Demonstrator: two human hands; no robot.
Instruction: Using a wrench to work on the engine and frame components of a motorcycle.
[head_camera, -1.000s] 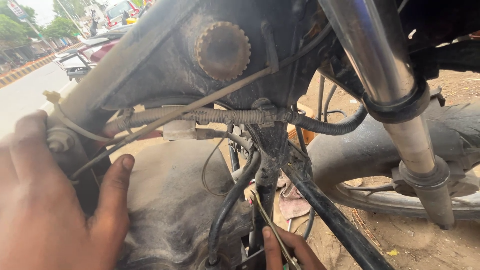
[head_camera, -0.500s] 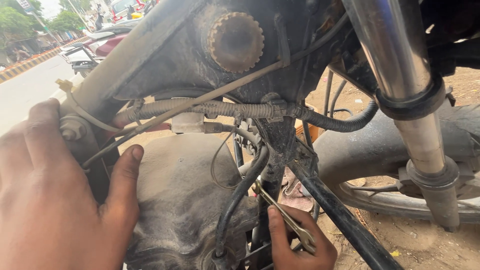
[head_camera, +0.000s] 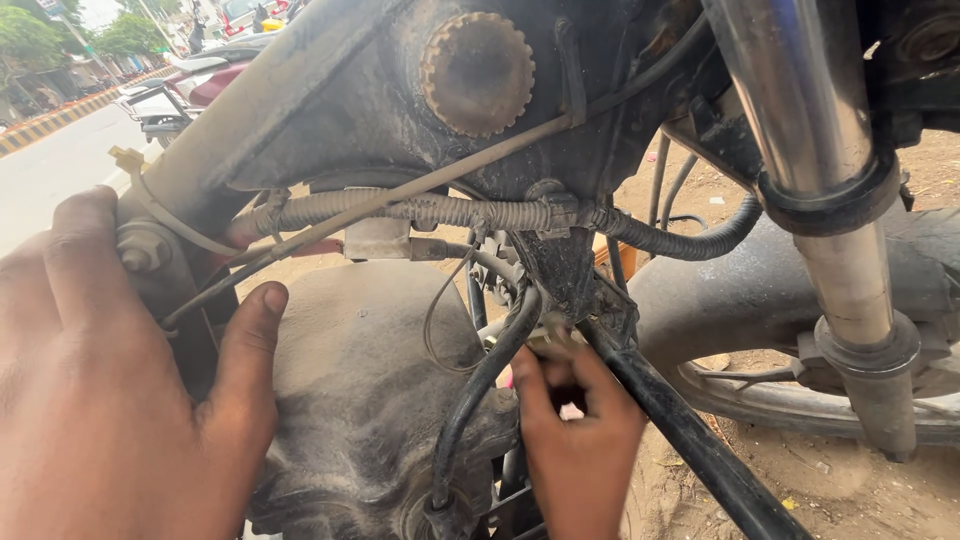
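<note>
I look up at the underside of a dusty motorcycle. My left hand (head_camera: 110, 400) lies flat against the frame at the left, thumb resting on the grey engine cover (head_camera: 370, 400), fingers by a bolt and a white zip tie (head_camera: 140, 190). My right hand (head_camera: 580, 440) reaches up from below, fingers pinched on a small pale metal piece (head_camera: 550, 340) just under the bracket where the black down tube (head_camera: 680, 430) meets the frame. What the piece is cannot be made out. A ribbed cable sleeve (head_camera: 430, 210) runs across above both hands.
A round knurled cap (head_camera: 478, 72) sits high on the frame. The chrome fork leg (head_camera: 820, 200) and front wheel with mudguard (head_camera: 800, 290) stand at the right over sandy ground. A black hose (head_camera: 480, 400) hangs between my hands. Parked vehicles and a road lie far left.
My right hand has risen from the bottom edge to the bracket under the frame. My left hand stays on the frame, and the view has shifted slightly.
</note>
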